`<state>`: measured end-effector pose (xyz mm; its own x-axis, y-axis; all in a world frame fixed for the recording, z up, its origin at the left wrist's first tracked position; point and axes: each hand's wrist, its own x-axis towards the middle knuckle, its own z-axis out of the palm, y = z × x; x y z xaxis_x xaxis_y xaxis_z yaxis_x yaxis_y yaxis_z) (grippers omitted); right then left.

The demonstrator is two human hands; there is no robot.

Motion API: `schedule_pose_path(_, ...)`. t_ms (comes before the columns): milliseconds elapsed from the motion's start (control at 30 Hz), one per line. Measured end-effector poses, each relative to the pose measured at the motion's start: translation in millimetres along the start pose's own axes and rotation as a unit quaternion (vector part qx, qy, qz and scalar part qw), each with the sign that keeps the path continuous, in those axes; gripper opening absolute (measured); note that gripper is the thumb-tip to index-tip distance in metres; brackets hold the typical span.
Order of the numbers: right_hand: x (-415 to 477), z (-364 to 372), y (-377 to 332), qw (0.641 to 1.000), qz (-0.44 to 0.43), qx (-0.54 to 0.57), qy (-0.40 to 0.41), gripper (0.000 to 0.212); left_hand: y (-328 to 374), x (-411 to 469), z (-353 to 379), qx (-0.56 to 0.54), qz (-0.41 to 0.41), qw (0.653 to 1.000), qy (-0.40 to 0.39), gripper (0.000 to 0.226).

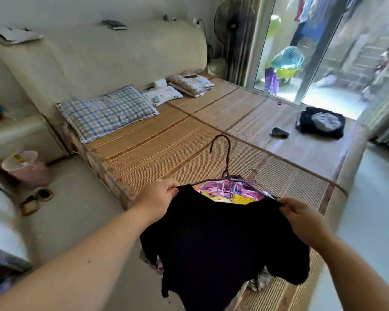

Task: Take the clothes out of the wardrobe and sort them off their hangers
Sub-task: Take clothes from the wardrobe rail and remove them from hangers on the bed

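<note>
"Hands first: what are they doing?"

"I'm holding up the black top by its shoulders. My left hand is gripping the left shoulder with curled fingers, and my right hand is pinching the right one."

"Where is it sitting?"

"It's hanging in the lower centre of the frame, in front of the near end of the bed mat. Its shoulder line is running left to right between my hands, its neckline is facing the upper edge, and its body is dropping toward the bottom edge."

"And the hanger?"

"The purple hanger is lying just behind the neckline, against a pink and yellow garment. Its hook is pointing toward the top of the frame. A dark pile of clothes is lying on the mat at the right, well apart."
</note>
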<state>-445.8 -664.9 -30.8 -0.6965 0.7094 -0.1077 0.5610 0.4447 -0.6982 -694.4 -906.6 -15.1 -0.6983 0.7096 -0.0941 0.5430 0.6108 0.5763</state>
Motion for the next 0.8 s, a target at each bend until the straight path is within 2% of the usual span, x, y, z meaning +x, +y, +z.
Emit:
schedule_pose_path(233, 107.5, 16.7, 83.7, 0.994, 0.074, -0.044, -0.069, 0.016, 15.6, 112.4, 83.4, 0.049, -0.072, 0.994, -0.070, 0.019)
schedule_pose_path(400, 180.5, 52.2, 123.6, 0.978, 0.105, -0.110, -0.140, 0.021, -1.1, 162.6, 136.7, 0.075, -0.160, 0.980, -0.093, 0.023)
schedule_pose_path(533, 225.3, 75.6, 143.4, 0.973, 0.117, -0.125, -0.157, 0.025, -18.5, 187.4, 169.1, 0.092, -0.210, 0.970, -0.082, 0.029)
schedule_pose_path(633, 239.8, 88.6, 144.4, 0.974, 0.138, -0.097, -0.148, 0.043, -26.5, 194.2, 182.9, 0.089, -0.223, 0.969, -0.058, 0.040)
schedule_pose_path(700, 238.5, 97.1, 138.3, 0.976, 0.101, -0.124, -0.147, 0.060, -27.8, 189.7, 185.7, 0.090, -0.215, 0.970, -0.064, 0.051)
schedule_pose_path(800, 227.0, 113.2, 112.5, 0.971, 0.029, -0.139, -0.194, 0.070, -27.4, 169.4, 178.2, 0.079, -0.213, 0.970, -0.082, 0.060)
